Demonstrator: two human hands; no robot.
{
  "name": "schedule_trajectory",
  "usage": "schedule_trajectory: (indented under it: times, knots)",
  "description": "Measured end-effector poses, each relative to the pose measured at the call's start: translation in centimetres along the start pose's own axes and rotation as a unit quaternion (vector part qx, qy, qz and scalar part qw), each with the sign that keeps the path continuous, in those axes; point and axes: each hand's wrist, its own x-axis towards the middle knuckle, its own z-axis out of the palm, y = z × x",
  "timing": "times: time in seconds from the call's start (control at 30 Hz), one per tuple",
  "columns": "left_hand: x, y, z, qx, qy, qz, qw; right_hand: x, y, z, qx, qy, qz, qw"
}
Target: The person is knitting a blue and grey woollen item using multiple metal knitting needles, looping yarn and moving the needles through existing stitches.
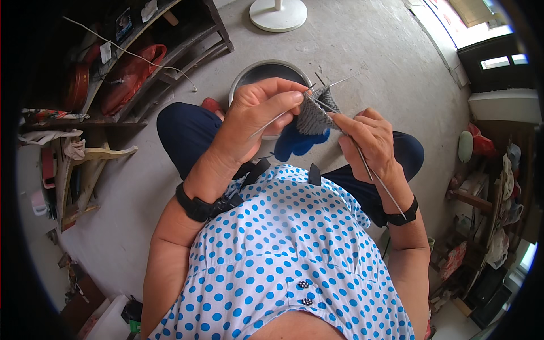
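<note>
Held up in front of my knees is a piece of grey knitting (315,119) with a blue knitted part (301,141) hanging below it. My left hand (265,106) pinches its upper left edge between thumb and fingers, along with a thin knitting needle (268,125) that slants down across the palm. On the other side my right hand (369,138) grips more needles (361,153), their ends pointing down toward the wrist. Another needle (346,78) sticks out beyond the work at the upper right. The fingers partly hide the stitches.
A round metal-rimmed basin (272,63) stands on the concrete floor (361,38) behind the knitting. Farther off is a white round base (278,16). Dark wooden shelving with a red plastic bag (134,78) and a dangling cord (127,52) is at left. Cluttered shelves (488,212) line the right.
</note>
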Motion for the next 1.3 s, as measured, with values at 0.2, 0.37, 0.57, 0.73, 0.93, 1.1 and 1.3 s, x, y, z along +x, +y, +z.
schedule_trajectory:
  times: [0.2,0.37,0.57,0.73,0.93,1.1,1.3]
  knots:
    - [-0.2,0.6,0.7,0.01,-0.022,-0.022,0.999,0.6,-0.4,0.4,-0.019,-0.012,0.011,1.0]
    - [-0.2,0.7,0.4,0.019,-0.018,-0.034,0.999,0.6,-0.3,0.6,-0.031,0.022,0.018,0.999]
    - [-0.2,0.5,0.8,0.02,-0.01,-0.036,0.999,0.7,-0.3,0.2,-0.077,-0.033,0.034,0.996]
    - [0.0,0.0,1.8,0.029,-0.006,-0.033,0.999,3.0,-0.3,-0.3,-0.056,-0.086,0.105,0.989]
    - [0.1,-0.4,2.1,0.089,-0.027,-0.009,0.996,4.2,0.9,0.1,-0.006,-0.122,0.071,0.99]
    - [0.1,-0.3,1.8,0.117,-0.008,-0.005,0.993,3.3,0.8,0.6,0.032,-0.052,0.03,0.998]
    - [-0.2,0.4,1.0,0.034,0.003,-0.009,0.999,0.9,0.4,-0.4,-0.034,-0.016,0.02,0.999]
